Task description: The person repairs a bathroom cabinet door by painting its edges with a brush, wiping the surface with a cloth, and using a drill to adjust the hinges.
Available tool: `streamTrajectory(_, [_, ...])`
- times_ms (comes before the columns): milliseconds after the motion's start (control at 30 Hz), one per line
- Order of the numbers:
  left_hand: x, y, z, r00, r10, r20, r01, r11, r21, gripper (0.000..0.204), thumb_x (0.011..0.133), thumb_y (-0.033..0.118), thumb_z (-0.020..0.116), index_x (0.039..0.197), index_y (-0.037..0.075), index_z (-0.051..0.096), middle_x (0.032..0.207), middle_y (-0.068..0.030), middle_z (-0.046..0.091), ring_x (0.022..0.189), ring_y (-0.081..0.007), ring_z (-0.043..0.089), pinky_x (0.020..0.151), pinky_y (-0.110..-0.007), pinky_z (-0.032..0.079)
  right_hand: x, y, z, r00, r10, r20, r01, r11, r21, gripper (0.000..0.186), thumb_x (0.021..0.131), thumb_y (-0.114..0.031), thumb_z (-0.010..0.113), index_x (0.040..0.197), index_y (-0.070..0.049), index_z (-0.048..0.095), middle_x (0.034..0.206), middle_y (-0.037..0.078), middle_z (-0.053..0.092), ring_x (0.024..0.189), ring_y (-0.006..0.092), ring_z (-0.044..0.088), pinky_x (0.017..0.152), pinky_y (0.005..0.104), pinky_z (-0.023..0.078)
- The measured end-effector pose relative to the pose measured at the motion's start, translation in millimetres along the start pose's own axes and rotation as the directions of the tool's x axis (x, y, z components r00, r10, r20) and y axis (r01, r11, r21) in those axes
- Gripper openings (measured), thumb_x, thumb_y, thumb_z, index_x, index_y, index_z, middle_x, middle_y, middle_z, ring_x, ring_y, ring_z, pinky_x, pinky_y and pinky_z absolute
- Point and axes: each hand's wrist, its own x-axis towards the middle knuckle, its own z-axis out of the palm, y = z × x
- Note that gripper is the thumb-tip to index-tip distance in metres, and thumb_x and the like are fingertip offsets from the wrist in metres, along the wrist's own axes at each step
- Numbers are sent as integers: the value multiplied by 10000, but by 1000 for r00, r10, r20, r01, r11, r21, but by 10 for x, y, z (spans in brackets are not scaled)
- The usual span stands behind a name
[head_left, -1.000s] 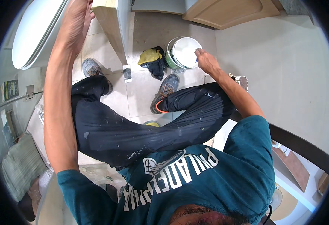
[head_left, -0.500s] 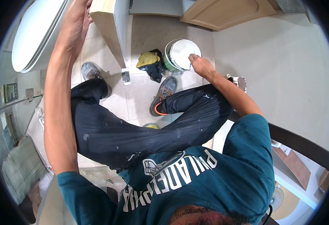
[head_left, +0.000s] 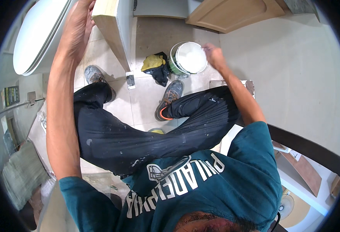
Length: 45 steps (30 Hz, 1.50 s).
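My left hand [head_left: 81, 15] is raised at the top edge of the view. Its fingers curl against the pale wooden edge of a white door [head_left: 110, 29]; part of the hand is cut off. At the right rim of a white bucket [head_left: 192, 58], my right hand [head_left: 215, 57] is closed with its fingertips pinched together. What it holds, if anything, is too small and blurred to name. White material shows inside the bucket, which stands on the floor. Beside it lies a black and yellow cloth [head_left: 156, 65].
A white rounded fixture [head_left: 40, 36] stands at the upper left, close to my left forearm. A wooden cabinet door [head_left: 235, 15] is at the far side. My shoes [head_left: 172, 92] rest on the tiled floor [head_left: 119, 104]. A pale wall [head_left: 293, 73] rises on the right.
My right hand has moved right, from over the bucket's mouth to its right rim, and my right forearm has swung with it. My left hand stays at the door edge.
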Motion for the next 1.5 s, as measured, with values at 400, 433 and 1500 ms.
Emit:
streamTrajectory(400, [61,-157,-142,952,-28,-305,74,987,141,910,820,655,661,1434,10,474,1392,-142,521,1313,-212,485,1119,-333,335,343,734,-129,945,292,148,-307,634,710,206,969,26,520,1166,10,462,1110,164,713,1014,181,670,916,294,533])
streamTrajectory(433, [49,-144,-158,948,-33,-317,80,987,137,899,824,649,661,1428,8,479,1376,-143,532,1297,-211,498,1108,-330,349,366,732,-127,933,313,176,-342,622,704,214,970,31,512,1175,12,453,1115,169,709,1015,184,670,914,297,538])
streamTrajectory(1500, [26,-111,-220,934,-55,-352,88,993,79,764,859,591,648,1372,34,541,1302,-108,591,1207,-164,573,1015,-314,453,340,352,-135,980,137,-141,-95,958,272,230,905,-191,679,1056,-17,671,856,166,734,776,276,722,757,383,569])
